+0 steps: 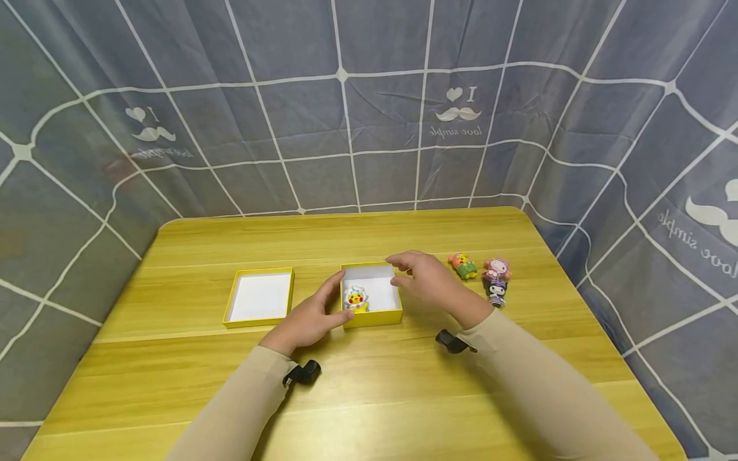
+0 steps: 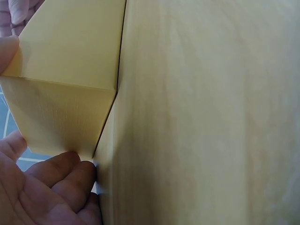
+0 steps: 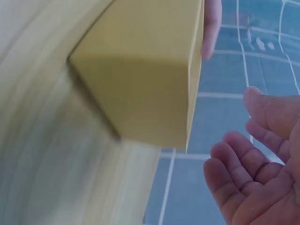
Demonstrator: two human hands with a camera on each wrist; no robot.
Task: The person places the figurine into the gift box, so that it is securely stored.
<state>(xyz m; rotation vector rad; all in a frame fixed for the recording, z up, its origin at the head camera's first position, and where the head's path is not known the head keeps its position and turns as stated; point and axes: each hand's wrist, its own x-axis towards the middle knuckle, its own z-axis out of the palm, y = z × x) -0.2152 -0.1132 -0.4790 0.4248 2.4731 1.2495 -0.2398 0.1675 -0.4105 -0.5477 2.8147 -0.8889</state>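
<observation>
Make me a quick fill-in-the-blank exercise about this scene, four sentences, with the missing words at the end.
1. The left hand touches the open yellow ____, while the right hand holds nothing.
2. In the head view, a shallow yellow tray lies to the ____ of the box.
3. A yellow-faced figurine is ____ the box.
4. On the table, right of the box, are ____ more figurines.

Missing words: box; left; inside; three.

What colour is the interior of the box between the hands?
The box interior is white, clearest in the head view.
</observation>
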